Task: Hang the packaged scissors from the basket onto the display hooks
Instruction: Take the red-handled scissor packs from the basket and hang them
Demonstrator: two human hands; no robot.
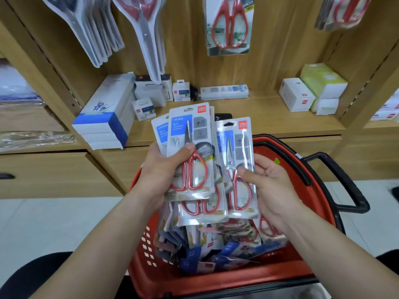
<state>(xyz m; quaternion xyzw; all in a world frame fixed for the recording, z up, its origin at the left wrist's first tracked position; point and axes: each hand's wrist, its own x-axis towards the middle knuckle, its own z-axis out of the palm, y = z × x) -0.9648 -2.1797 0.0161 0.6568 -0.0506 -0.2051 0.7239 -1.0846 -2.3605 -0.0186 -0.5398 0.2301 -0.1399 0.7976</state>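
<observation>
Red plastic basket (216, 275) holds loose packs. Over its middle, left hand (159, 171) grips a fanned stack of red-handled packaged scissors (190, 147). Right hand (272, 186) pinches the rightmost pack (235, 152), long axis upright, hang-hole uppermost. Matching hung pack (228, 26) lies directly beyond, higher.
</observation>
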